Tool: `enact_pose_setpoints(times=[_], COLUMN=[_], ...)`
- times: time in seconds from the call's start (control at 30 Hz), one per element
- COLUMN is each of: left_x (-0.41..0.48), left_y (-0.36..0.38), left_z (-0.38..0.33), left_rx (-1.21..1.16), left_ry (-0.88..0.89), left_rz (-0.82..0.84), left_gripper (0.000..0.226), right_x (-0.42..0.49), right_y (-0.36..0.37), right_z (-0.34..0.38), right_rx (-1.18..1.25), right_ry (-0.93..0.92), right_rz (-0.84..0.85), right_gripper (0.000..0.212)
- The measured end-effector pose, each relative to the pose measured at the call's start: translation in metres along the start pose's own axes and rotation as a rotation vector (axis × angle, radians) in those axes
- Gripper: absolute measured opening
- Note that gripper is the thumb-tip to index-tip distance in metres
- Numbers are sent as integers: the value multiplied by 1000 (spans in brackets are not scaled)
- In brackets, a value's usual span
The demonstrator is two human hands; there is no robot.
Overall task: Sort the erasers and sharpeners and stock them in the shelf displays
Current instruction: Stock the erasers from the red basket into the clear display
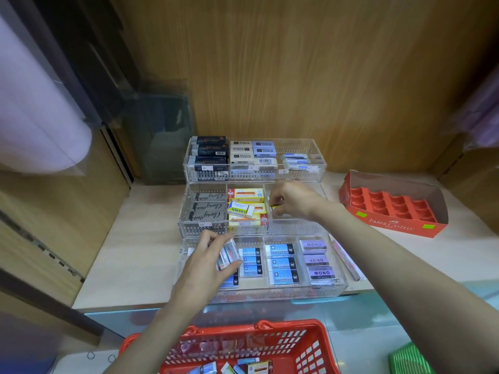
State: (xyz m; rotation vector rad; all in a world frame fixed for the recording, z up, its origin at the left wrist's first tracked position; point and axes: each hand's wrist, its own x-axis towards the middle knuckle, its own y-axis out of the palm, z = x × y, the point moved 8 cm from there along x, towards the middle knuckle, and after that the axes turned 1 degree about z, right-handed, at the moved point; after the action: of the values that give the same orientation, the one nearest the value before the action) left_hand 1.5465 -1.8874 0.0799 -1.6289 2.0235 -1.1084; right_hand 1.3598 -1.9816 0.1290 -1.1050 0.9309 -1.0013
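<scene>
Ideally, with the left hand [208,261] gripping a few erasers [229,256] at centre-left and the right hand [291,202] pinching a yellow piece [275,207] in the middle tray's [297,228] right bay, each should land flat, label up, beside its own brand.

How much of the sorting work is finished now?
Mostly done: the clear acrylic tiered display holds sorted rows, such as the purple MONO erasers. In hand: the left hand grips white wrapped erasers; the right hand pinches a small yellowish item in the middle tier. Left: loose erasers in the red plastic basket.
</scene>
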Motion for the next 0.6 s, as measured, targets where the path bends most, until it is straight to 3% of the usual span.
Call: enact_pose_setpoints(times=[0.13, 0.23, 0.4, 0.5, 0.6], left_x=[0, 0, -1, -2, -2], left_y=[-2, -3, -5, -7, -8], left_z=[-2, -2, -6, -8, -11], left_rx=[-1, -8, -3, -38, -70], left_ry=[5, -12, 2, 21, 52], left_rz=[-11, -13, -18, -27, -32], left_gripper=[55, 55, 50, 47, 44], right_x=[-6, -17, -73, -102, -99], right_y=[-6, -8, -18, 13, 52], right_z=[-9, -14, 22, 59, 69], right_rx=[-80, 130, 313, 522, 766], right_ry=[104, 124, -78, -83, 123], right_rz=[-39, -64, -441, -379, -225], right_gripper=[33, 29, 12, 14, 10])
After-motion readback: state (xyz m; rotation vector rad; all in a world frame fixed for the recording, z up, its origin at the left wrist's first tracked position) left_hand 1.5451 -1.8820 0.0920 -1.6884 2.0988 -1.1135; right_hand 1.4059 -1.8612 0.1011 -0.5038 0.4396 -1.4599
